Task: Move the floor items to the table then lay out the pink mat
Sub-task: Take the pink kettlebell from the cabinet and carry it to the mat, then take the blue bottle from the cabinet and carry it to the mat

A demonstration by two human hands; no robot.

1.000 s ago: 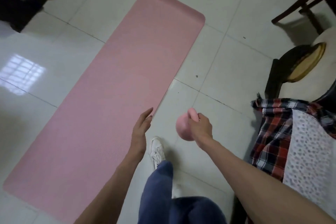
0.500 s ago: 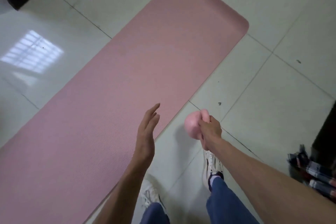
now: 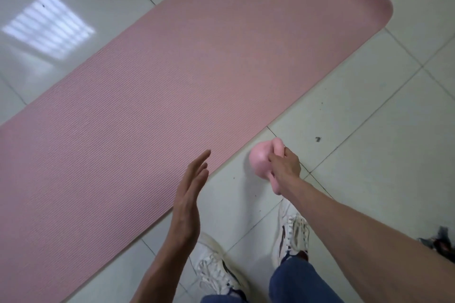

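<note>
The pink mat (image 3: 172, 96) lies flat and unrolled on the white tiled floor, running from lower left to upper right. My right hand (image 3: 285, 165) is shut on a small pink kettlebell (image 3: 261, 160), which hangs just beyond the mat's near long edge, above bare tile. My left hand (image 3: 189, 194) is open with straight fingers and holds nothing; it hovers over the mat's near edge. The kettlebell's handle is partly hidden by my fingers.
My two white sneakers (image 3: 293, 236) and blue trouser legs stand on the tiles (image 3: 369, 130) right of the mat. A dark checked cloth (image 3: 440, 243) peeks in at the right edge. A window's reflection (image 3: 49, 24) shines on the floor at upper left.
My view has tilted down and closer to the mat; the chair and the draped table have left the frame. I have stepped forward. The kettlebell stays in my right hand, the left hand stays open.
</note>
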